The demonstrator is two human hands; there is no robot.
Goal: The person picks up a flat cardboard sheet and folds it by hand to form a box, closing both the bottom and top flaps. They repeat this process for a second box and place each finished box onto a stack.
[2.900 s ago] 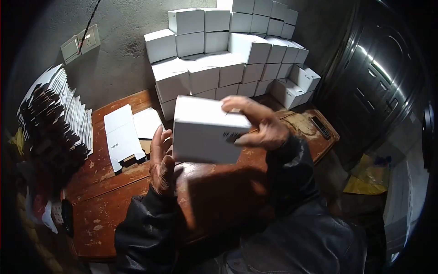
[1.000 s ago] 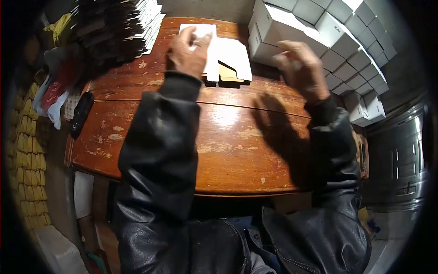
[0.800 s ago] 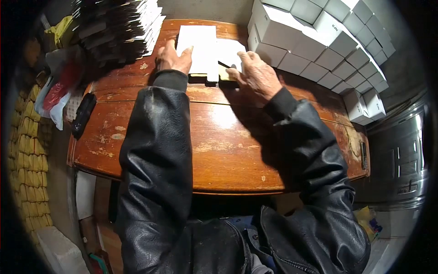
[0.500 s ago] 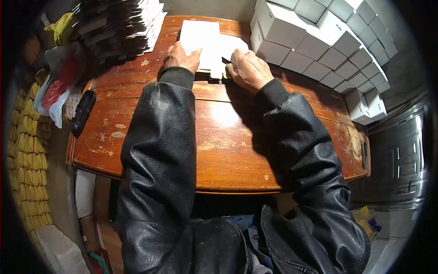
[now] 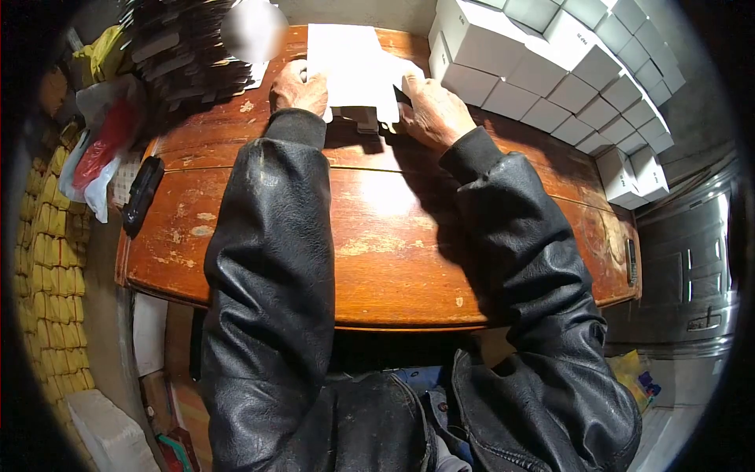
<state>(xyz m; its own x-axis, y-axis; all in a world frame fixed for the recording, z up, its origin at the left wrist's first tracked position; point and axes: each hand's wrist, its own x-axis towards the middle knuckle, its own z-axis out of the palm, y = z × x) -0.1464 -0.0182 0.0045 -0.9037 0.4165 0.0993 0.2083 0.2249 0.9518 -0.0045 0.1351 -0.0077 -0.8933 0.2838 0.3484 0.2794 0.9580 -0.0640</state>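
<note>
A partly folded white paper carton [image 5: 346,67] stands at the far side of the brown table [image 5: 377,275], with flaps facing me. Along its left side, my left hand [image 5: 299,88] is closed with curled fingers on the edge. On the opposite side my right hand [image 5: 432,110] grips a side panel, the thumb near the front flap. Some of the fingertips are hidden behind the cardboard. Both forearms reach forward in black leather sleeves.
Flat cardboard blanks [image 5: 185,59] are piled at the back left. Finished white boxes [image 5: 543,79] are stacked at the back right. A black case [image 5: 143,195] lies by the left edge, plastic bags [image 5: 98,161] beside it, and a dark remote-like object [image 5: 631,262] at the right edge.
The carton's panels have shifted and now stand more raised, with a front flap showing. My left hand has moved slightly left and away from me; the right stays near the same place.
</note>
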